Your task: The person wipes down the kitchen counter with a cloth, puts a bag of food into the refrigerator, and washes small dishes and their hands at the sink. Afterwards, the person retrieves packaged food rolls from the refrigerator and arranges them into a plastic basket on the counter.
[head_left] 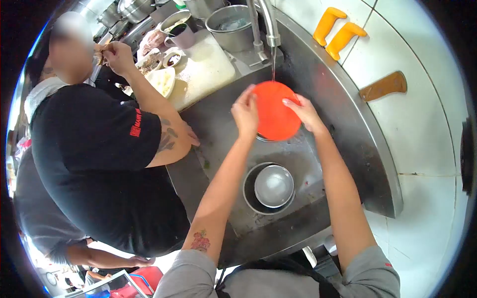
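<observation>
Since they're nested on the sink (226,154) floor, the small metal bowl (274,186) and the wider metal bowl (250,189) around it take up little room. Just beyond, the right hand (308,113)'s grip is closed on the edge of a red-orange disc (276,114) (plate or lid, can't tell), likely to hold it where the faucet (271,35)'s stream lands. The left hand (244,113) is at the opposite rim, too blurry to tell if it's pinching. Farther off, a cutting board (213,69) holds dishes near a co-worker (99,129).

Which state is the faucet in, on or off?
On: a thin stream falls from the faucet toward the orange plate.
</observation>
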Demonstrator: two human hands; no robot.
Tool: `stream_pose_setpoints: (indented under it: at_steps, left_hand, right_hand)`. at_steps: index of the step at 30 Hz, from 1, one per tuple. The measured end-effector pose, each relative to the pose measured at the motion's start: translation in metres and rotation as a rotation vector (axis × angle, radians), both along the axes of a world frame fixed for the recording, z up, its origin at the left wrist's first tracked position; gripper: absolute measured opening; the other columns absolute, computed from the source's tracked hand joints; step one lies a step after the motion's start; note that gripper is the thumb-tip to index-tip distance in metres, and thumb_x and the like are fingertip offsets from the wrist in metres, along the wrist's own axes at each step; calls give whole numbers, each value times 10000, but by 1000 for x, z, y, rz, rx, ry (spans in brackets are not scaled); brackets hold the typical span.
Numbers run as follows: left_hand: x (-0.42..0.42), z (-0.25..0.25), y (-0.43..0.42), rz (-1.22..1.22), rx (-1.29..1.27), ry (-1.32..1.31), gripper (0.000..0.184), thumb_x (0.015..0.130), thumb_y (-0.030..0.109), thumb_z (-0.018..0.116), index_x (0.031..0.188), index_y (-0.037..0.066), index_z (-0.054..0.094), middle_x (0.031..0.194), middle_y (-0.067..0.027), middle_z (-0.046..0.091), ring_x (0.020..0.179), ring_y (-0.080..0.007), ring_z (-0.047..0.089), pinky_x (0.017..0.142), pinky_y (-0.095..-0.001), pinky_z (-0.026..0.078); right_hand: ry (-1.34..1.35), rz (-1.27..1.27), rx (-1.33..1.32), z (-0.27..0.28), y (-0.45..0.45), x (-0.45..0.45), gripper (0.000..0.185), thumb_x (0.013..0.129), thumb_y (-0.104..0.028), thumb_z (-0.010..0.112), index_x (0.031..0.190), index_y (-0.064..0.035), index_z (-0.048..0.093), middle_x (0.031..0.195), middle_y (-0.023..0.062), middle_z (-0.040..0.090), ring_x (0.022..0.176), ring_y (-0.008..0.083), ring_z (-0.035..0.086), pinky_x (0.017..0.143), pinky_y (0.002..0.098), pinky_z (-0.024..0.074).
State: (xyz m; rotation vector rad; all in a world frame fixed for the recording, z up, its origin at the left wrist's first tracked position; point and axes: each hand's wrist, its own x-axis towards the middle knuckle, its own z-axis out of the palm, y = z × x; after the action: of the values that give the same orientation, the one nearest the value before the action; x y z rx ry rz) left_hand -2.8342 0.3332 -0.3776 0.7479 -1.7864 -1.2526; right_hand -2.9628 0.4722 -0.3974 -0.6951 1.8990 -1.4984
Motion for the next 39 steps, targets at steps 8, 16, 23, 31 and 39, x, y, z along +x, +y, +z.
stream_pose_setpoints:
  at_steps: [8, 16, 23, 31, 39]
  left_hand:
    - [-20, -69, 1, -44, 921, 175, 469, 960, 276, 573, 1310, -26, 493, 1230, -110, 593, 1074, -194, 584, 930, -342, 468]
    - [-11, -75, -5, -263, 956, 61, 409, 905, 327, 646, 1141, -6, 615, 999, -75, 675, 845, -166, 659, 721, -321, 546]
    - [-6, 6, -18, -420, 471, -499, 294, 840, 98, 634, 1124, 24, 641, 934, -132, 692, 794, -207, 691, 656, -372, 593]
    - [112, 35, 90, -176, -475, -749, 163, 730, 108, 613, 847, 128, 724, 729, -130, 673, 712, -280, 678, 679, -412, 550]
    - [242, 3, 170, -71, -571, -751, 159, 780, 244, 601, 868, 246, 734, 917, -14, 648, 951, -218, 594, 910, -405, 411]
  right_hand:
    - [-125, -236, -391, 5, 2, 43, 510, 871, -149, 672, 1330, -78, 462, 1216, 111, 593, 1088, 215, 597, 920, 359, 490]
    - [494, -177, -9, 74, -39, 18, 284, 835, -178, 680, 1094, -62, 679, 1036, 158, 693, 942, 211, 679, 851, 308, 505]
    - [75, 121, -36, 87, -95, -14, 251, 918, -176, 488, 983, -64, 703, 947, 83, 683, 848, 192, 652, 768, 327, 536]
    - [1168, 367, 327, 86, -120, -21, 530, 860, -292, 635, 1302, -29, 507, 1358, 207, 476, 1249, 368, 458, 1057, 413, 361]
    - [1154, 429, 569, 59, -150, -65, 417, 902, -180, 570, 1291, -79, 457, 1167, 202, 588, 1061, 408, 568, 887, 455, 442]
